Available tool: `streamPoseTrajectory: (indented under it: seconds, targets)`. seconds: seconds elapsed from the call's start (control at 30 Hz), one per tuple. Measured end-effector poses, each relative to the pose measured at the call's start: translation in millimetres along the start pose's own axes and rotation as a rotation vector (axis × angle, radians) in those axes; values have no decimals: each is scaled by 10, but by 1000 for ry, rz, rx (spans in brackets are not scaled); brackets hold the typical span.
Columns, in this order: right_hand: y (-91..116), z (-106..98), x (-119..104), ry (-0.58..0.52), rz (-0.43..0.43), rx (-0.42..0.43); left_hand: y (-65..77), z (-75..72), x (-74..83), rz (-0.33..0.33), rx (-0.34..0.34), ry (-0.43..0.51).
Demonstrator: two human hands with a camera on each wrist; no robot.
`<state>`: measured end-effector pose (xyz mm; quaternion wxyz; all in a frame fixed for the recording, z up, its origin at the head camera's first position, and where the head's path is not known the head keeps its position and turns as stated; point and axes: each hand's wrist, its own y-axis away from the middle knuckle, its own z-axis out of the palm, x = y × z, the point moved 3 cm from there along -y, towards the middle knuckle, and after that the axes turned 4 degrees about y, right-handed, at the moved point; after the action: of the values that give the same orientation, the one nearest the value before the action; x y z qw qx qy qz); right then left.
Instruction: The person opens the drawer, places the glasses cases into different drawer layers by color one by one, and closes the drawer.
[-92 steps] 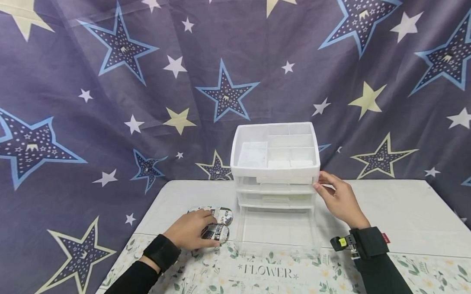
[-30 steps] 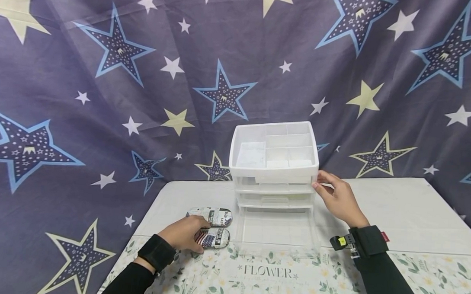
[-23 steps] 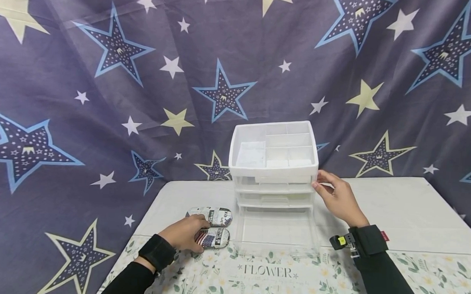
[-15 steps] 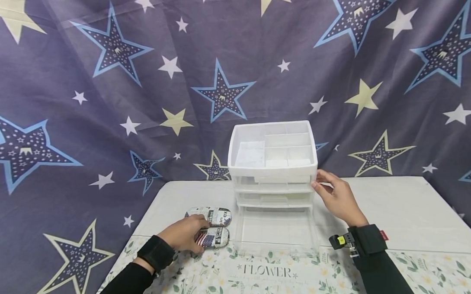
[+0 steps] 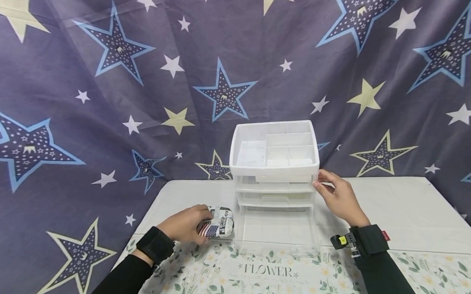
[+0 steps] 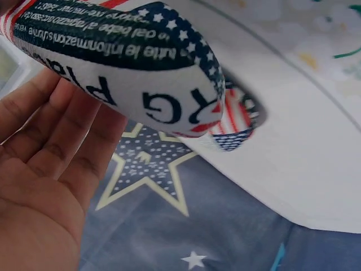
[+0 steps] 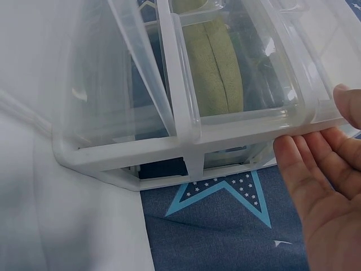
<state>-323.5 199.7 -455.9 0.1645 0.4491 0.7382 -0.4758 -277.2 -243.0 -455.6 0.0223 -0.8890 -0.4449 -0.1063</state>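
Observation:
My left hand (image 5: pixel 185 224) pinches the left end of a padded, round-ended cloth item (image 5: pixel 216 228) printed with newsprint and a flag. In the left wrist view this cloth item (image 6: pixel 169 90) tilts above the white tabletop, and its striped twin (image 6: pixel 237 118) lies beneath it. A white plastic drawer unit (image 5: pixel 275 171) stands to the right of these. Its clear bottom drawer (image 5: pixel 277 228) is pulled out toward me. My right hand (image 5: pixel 340 200) grips the unit's right side, thumb at the front edge and fingertips along the side frame.
The unit's top tray has dividers (image 5: pixel 290 142). A green soft thing (image 7: pixel 214 68) shows through a closed drawer in the right wrist view. A floral cloth (image 5: pixel 200 271) covers the table's front part, and a starry curtain (image 5: pixel 143 100) hangs behind.
The left hand has raised the nearer cloth item off the table and moved it slightly away from me, so it overlaps its twin. The right hand stays on the drawer unit.

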Motion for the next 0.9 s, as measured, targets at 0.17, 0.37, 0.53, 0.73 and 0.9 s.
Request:
streamPoseTrajectory:
  seconds: [0.17,0.37,0.53,0.73,0.9]
  targets:
    - [5,-6,2,-7,-1,3,-78,-131,100,72,41,-6]
    - [4,-8,5,0,-6,5,-165,-265,261,151,100,-39]
    - [-13,-15,-8,-8,-9,6,-249,-318,412,193,130,-37]
    - [-6,-18,-19,0,-11,5,-413,-307,553,225,138,-28]
    - [5,-7,-12,-6,2,0,-552,-268,636,242,129,-10]
